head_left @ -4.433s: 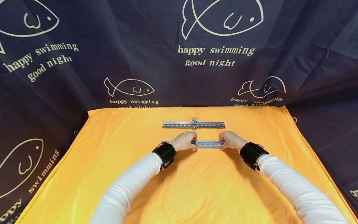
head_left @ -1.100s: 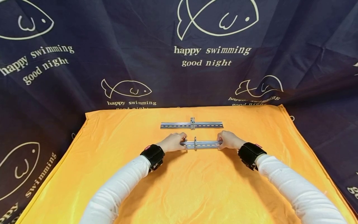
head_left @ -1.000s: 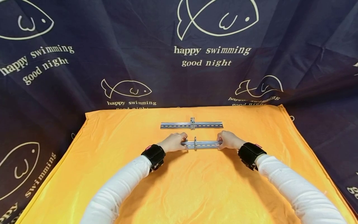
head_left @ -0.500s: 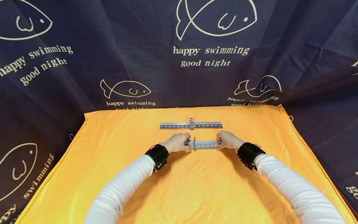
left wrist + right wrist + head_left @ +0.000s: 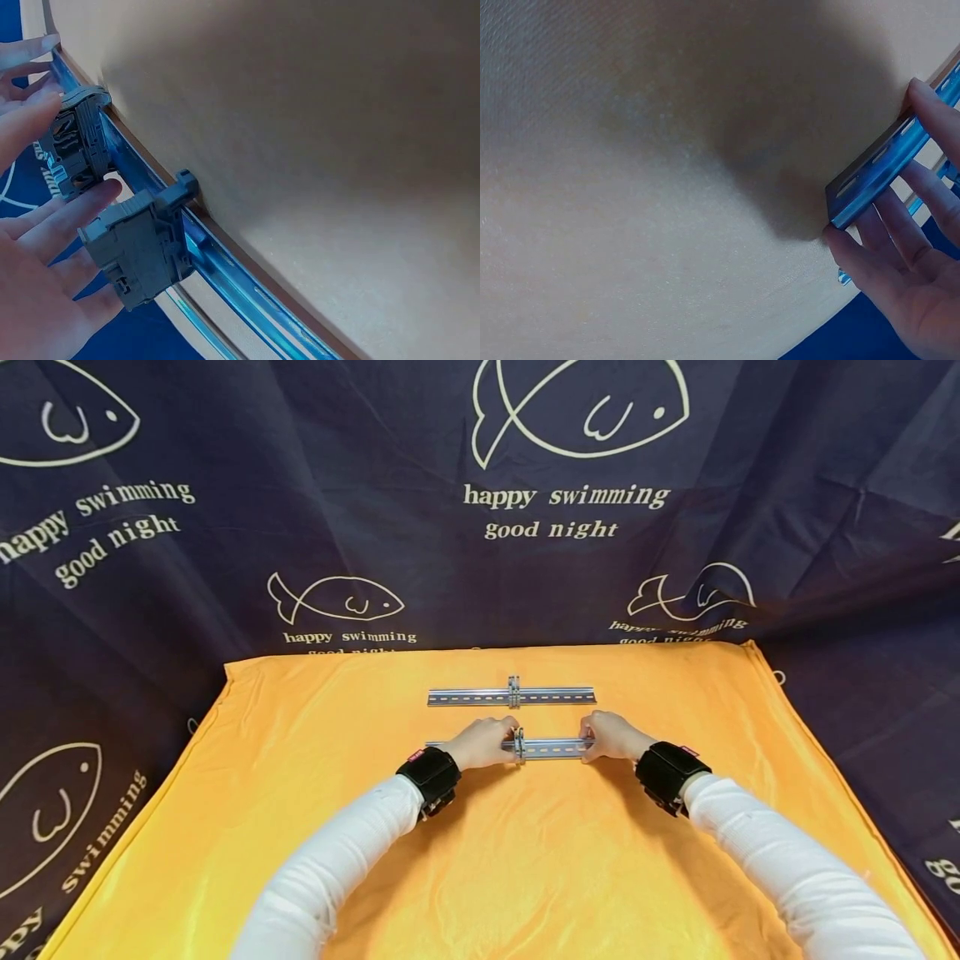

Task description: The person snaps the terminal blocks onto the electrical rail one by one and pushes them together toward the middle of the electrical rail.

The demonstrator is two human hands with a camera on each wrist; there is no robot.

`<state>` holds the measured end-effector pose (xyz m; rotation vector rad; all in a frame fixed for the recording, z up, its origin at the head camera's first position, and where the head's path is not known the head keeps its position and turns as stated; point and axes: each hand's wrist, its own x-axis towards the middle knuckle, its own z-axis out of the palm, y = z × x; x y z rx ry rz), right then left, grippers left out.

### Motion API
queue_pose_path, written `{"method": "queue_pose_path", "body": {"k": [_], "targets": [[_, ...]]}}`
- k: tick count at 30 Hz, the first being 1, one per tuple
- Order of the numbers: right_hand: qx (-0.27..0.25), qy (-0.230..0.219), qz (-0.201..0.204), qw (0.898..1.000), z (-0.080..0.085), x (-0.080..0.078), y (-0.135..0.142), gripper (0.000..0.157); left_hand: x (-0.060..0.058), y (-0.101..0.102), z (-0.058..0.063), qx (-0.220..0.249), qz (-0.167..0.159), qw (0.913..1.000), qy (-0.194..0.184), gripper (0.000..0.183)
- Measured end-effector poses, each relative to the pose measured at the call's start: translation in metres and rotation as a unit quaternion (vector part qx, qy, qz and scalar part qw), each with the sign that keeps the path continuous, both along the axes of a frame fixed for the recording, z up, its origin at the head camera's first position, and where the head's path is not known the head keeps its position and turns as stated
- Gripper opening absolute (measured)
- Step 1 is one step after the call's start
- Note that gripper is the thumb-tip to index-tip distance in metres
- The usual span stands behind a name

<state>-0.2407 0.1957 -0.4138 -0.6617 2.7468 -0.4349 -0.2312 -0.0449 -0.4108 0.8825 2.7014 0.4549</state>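
A slotted metal DIN rail [image 5: 555, 748] lies crosswise in the head view. My left hand [image 5: 483, 743] pinches a narrow grey terminal block on this rail, its thumb and a finger on the block's two ends. It stands right beside another terminal block [image 5: 520, 745]; whether they touch I cannot tell. In the left wrist view, a further grey terminal block [image 5: 142, 247] appears to sit on the rail nearer the camera. My right hand [image 5: 611, 735] holds the rail's right end, thumb and fingers on its two long edges. The left hand hides part of the rail.
Farther back lies a second DIN rail [image 5: 465, 697], parallel to the first, with several terminal blocks [image 5: 513, 692] clustered at its middle. Both rest on a yellow cloth [image 5: 570, 860]. A dark printed curtain [image 5: 525, 585] hangs beyond the cloth's back edge.
Over the last second my left hand has moved right along the rail with its terminal block, narrowing the gap to the other block. Earlier it moved left from that block. My right hand keeps its hold.
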Motion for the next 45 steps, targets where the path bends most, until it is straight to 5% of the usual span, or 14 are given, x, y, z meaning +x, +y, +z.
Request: {"method": "queue_pose_path", "body": {"k": [25, 35, 45], "targets": [[-0.003, 0.001, 0.003, 1.0, 0.0, 0.0, -0.002, 0.031, -0.005, -0.002, -0.003, 0.0, 0.004, 1.0, -0.007, 0.07], [0.002, -0.001, -0.003, 1.0, 0.001, 0.001, -0.002, 0.031, -0.008, -0.013, 0.013, 0.016, -0.001, 0.9986, -0.051, 0.063], [0.0, -0.004, -0.001, 1.0, 0.001, 0.001, -0.003, 0.032, -0.005, -0.027, 0.025, 0.006, 0.003, 0.9993, -0.038, 0.058]]}}
